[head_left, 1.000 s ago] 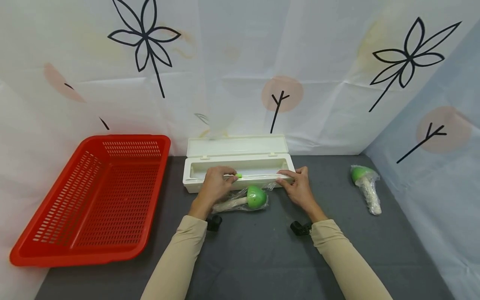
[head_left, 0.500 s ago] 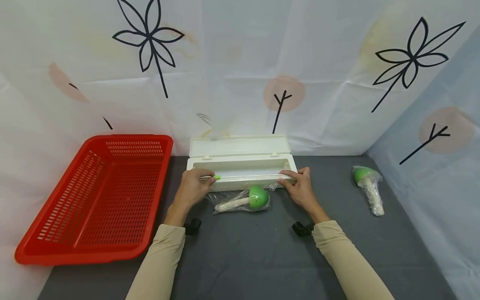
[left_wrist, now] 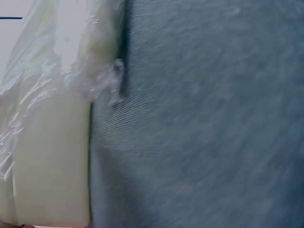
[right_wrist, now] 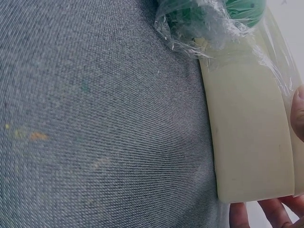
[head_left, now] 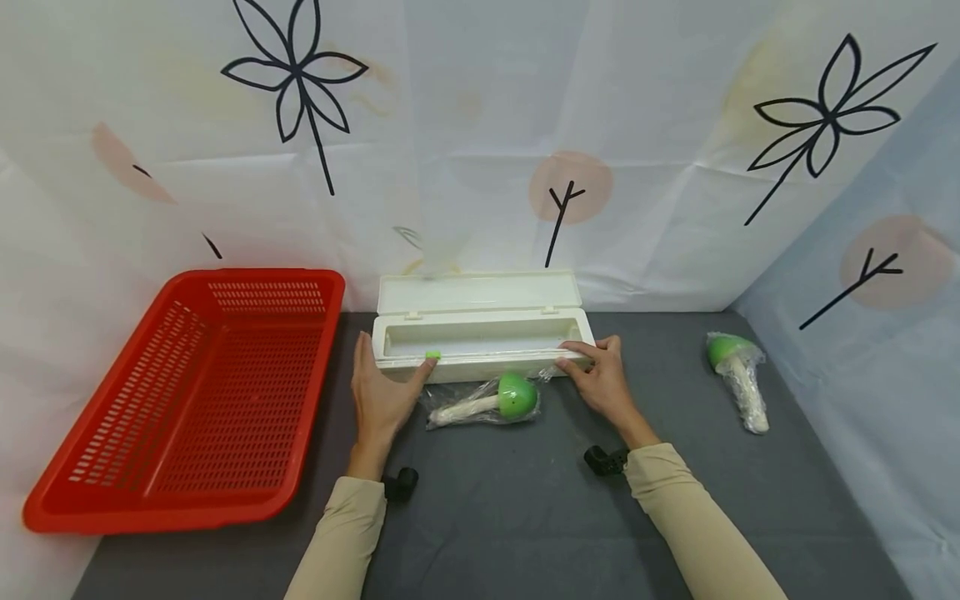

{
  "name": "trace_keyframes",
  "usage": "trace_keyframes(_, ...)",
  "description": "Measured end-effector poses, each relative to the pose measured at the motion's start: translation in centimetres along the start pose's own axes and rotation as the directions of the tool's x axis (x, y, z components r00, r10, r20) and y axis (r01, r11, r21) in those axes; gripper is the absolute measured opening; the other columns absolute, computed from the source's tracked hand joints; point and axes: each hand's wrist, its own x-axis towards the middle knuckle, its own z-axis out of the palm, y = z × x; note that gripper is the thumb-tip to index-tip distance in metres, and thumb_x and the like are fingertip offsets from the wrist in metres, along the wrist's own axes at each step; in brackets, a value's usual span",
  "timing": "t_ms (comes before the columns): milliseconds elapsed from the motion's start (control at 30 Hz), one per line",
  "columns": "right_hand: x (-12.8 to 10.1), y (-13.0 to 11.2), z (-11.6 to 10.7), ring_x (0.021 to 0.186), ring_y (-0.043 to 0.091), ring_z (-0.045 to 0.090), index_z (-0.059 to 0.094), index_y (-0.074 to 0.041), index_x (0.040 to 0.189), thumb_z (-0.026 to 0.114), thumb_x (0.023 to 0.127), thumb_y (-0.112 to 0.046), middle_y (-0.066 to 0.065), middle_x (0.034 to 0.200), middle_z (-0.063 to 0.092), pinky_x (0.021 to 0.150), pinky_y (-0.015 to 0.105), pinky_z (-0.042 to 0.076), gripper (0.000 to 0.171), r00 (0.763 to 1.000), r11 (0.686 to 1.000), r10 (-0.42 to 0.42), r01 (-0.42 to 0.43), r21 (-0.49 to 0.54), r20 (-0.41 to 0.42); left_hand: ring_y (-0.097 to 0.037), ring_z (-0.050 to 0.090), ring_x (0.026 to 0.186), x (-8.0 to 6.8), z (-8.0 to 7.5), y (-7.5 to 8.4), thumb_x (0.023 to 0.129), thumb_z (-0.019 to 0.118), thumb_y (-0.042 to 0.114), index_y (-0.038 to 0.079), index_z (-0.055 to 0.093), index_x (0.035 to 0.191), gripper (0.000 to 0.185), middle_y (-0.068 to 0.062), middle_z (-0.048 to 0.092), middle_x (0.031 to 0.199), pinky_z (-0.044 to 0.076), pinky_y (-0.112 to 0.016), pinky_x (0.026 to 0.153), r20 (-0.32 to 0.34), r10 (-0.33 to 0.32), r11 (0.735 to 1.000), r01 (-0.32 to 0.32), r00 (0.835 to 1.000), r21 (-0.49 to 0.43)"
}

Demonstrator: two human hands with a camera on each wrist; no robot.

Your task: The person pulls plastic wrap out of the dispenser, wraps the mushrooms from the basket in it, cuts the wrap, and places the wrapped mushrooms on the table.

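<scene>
In the head view, a white plastic wrap dispenser (head_left: pixel 480 367) stands with its lid (head_left: pixel 480 291) raised and a green slide cutter (head_left: pixel 432 355) near the left of its front edge. My left hand (head_left: pixel 381 398) is at the dispenser's left end, fingers straight along the side, thumb at the cutter. The right hand (head_left: pixel 600 383) grips the opposite end; in the right wrist view its thumb (right_wrist: pixel 298 114) lies over the top edge and its fingers curl round the end. Clear film trails from the front onto a green-capped toy mushroom (head_left: pixel 516 396) with a white stem, lying just before the dispenser.
A red plastic basket (head_left: pixel 288 467) stands on the left of the dark grey cloth (head_left: pixel 495 517). At the right lies a second film-wrapped toy mushroom (head_left: pixel 742 387). A patterned white sheet (head_left: pixel 465 125) hangs behind the table.
My left hand pulled the green cutter leftward along the front edge, then let go of its pinch and straightened its fingers beside the left end. The right hand kept its hold.
</scene>
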Motion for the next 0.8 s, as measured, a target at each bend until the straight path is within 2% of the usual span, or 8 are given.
trace_keyframes(67,0.0,0.0,0.1,0.080,0.031,0.037,0.073,0.005,0.115,0.077,0.089,-0.006,0.016,0.100,0.033,0.061,0.024,0.036,0.028,1.000,1.000,0.001,-0.001,0.002,0.000,-0.042,0.029,0.147,-0.2,0.2,-0.1,0.072,0.089,0.046,-0.005,0.029,0.156,0.115,-0.024,0.031,0.160,0.026,-0.056,0.117,-0.010,-0.037,0.999,0.037,0.999,-0.019)
trace_keyframes(267,0.0,0.2,0.3,0.085,0.029,0.037,0.074,0.004,0.112,0.078,0.088,-0.005,0.019,0.101,0.035,0.062,0.021,0.036,0.026,1.000,1.000,-0.017,0.017,0.018,-0.025,-0.039,0.038,0.141,-0.4,0.9,0.0,0.067,0.093,0.050,0.000,0.036,0.154,0.116,-0.019,0.041,0.155,0.031,-0.056,0.114,-0.056,-0.078,0.995,0.075,0.995,-0.063)
trace_keyframes(400,-0.1,0.1,0.4,0.084,0.031,0.038,0.074,0.004,0.111,0.078,0.087,-0.004,0.019,0.101,0.035,0.061,0.020,0.037,0.025,0.999,1.000,-0.025,0.025,0.014,-0.032,-0.039,0.035,0.144,-0.6,1.6,0.3,0.065,0.092,0.056,0.000,0.031,0.156,0.123,-0.021,0.037,0.157,0.030,-0.057,0.114,-0.081,-0.110,0.993,0.107,0.991,-0.047)
trace_keyframes(533,-0.2,0.1,0.3,0.081,0.033,0.038,0.074,0.004,0.111,0.078,0.088,-0.004,0.017,0.099,0.034,0.060,0.021,0.036,0.025,0.999,1.000,-0.020,0.020,0.016,-0.028,-0.038,0.036,0.143,-0.7,2.0,0.5,0.066,0.092,0.055,0.002,0.031,0.156,0.122,-0.020,0.036,0.157,0.030,-0.056,0.114,-0.103,-0.129,0.991,0.125,0.986,-0.043)
trace_keyframes(633,-0.1,0.1,0.3,0.083,0.033,0.037,0.074,0.005,0.111,0.079,0.087,-0.004,0.017,0.099,0.035,0.060,0.021,0.035,0.026,0.999,1.000,-0.019,0.020,0.016,-0.032,-0.038,0.037,0.142,-0.7,2.1,0.6,0.069,0.091,0.052,0.002,0.032,0.156,0.116,-0.019,0.036,0.157,0.031,-0.055,0.114,-0.113,-0.142,0.989,0.135,0.983,-0.061)
trace_keyframes(800,0.0,0.2,0.3,0.084,0.029,0.036,0.074,0.005,0.111,0.080,0.086,-0.004,0.018,0.099,0.035,0.061,0.020,0.035,0.027,0.999,1.000,-0.027,0.027,0.005,-0.038,-0.039,0.041,0.139,-0.5,1.7,0.3,0.081,0.086,0.032,-0.004,0.042,0.150,0.089,-0.021,0.045,0.152,0.031,-0.052,0.115,-0.143,-0.150,0.981,0.130,0.978,-0.141)
